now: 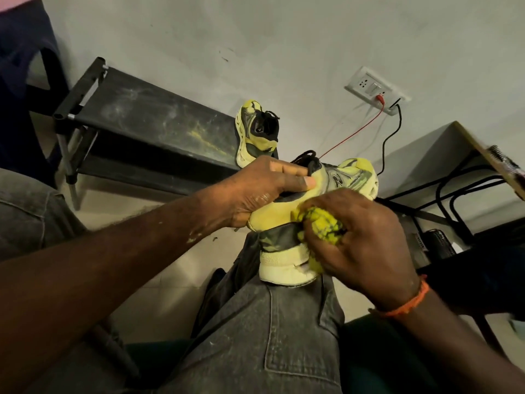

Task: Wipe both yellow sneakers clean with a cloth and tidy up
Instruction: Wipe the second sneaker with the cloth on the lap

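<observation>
Resting on our grey-jeaned knee [272, 331] at the middle of the view, one yellow sneaker [287, 220] lies with its heel near us and its toe pointing far and right. We grip it with our left hand [255, 191]: the fingers curl over the collar by the black laces, the thumb lies along its side. Our right hand [360, 240] bunches a yellow cloth [321, 223] in curled fingers and presses it against the sneaker's right side, near the heel. The second yellow sneaker [255, 132] stands farther off, tipped up on the right end of a dusty black shoe rack [147, 118] against the wall. On the far right wall a socket plate [375, 91] carries a red cable and a black cable. A counter [426, 149] stands at right.
</observation>
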